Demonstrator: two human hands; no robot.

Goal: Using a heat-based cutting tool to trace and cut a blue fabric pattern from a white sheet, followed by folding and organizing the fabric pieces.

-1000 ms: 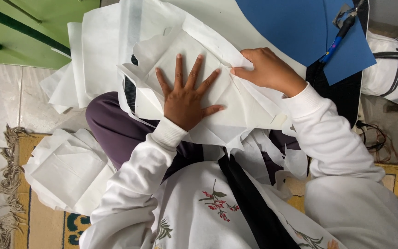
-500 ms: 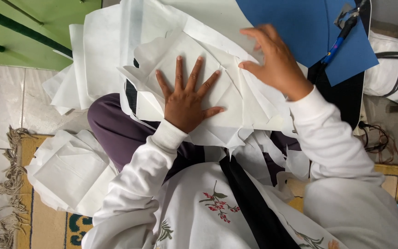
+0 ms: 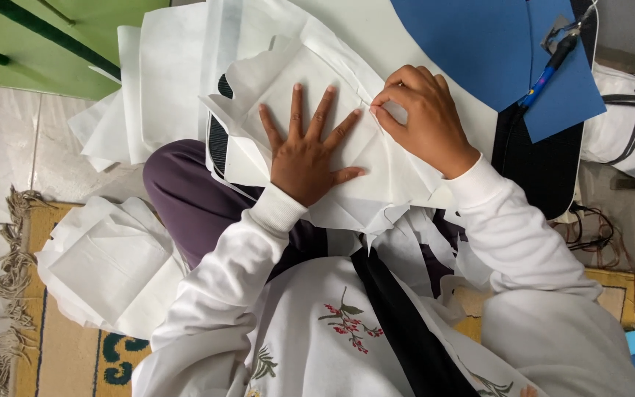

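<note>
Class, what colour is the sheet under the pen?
Blue sheet, under the pen; head view.

Tiled floor point(image 3: 1, 147), fringed rug point(image 3: 60, 353), perhaps fabric stack point(image 3: 108, 265)

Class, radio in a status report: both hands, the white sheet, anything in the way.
Left hand flat, fingers spread, pressing white sheet. Right hand pinching its fold. Blue card and pen lie beside, not blocking.

Both hands, left point(image 3: 306, 158) and right point(image 3: 424, 121), rest on a fabric sheet point(image 3: 317, 81), probably atop a board point(image 3: 435, 44).
</note>
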